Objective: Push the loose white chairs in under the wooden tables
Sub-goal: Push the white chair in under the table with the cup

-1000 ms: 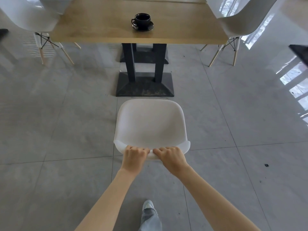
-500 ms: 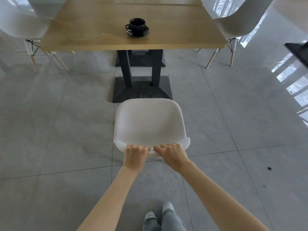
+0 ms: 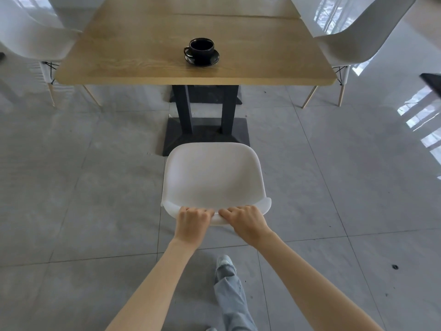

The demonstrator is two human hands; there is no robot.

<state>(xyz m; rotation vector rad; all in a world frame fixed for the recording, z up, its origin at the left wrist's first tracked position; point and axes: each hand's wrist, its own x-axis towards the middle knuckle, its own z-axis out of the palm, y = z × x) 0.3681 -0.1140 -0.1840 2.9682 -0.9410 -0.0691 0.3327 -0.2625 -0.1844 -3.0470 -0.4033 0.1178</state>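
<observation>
A white plastic chair [image 3: 212, 180] stands on the grey tiled floor, its seat facing the wooden table [image 3: 143, 60]. The seat's front edge overlaps the table's black base [image 3: 205, 134] in the picture. My left hand [image 3: 192, 222] and my right hand [image 3: 245, 220] grip the top edge of the chair's backrest side by side, fingers curled over it. The chair's legs are hidden under the seat. The table's near edge lies a short way beyond the seat.
A black cup on a black saucer [image 3: 201, 52] sits on the table near its front edge. Another white chair [image 3: 31, 41] stands at the table's left side and a third [image 3: 358, 37] at its right. My leg and shoe [image 3: 225, 266] show below my arms.
I have stepped forward with the chair held in both hands. Chair and table are closer together, and the seat's front has reached the black base in the picture.
</observation>
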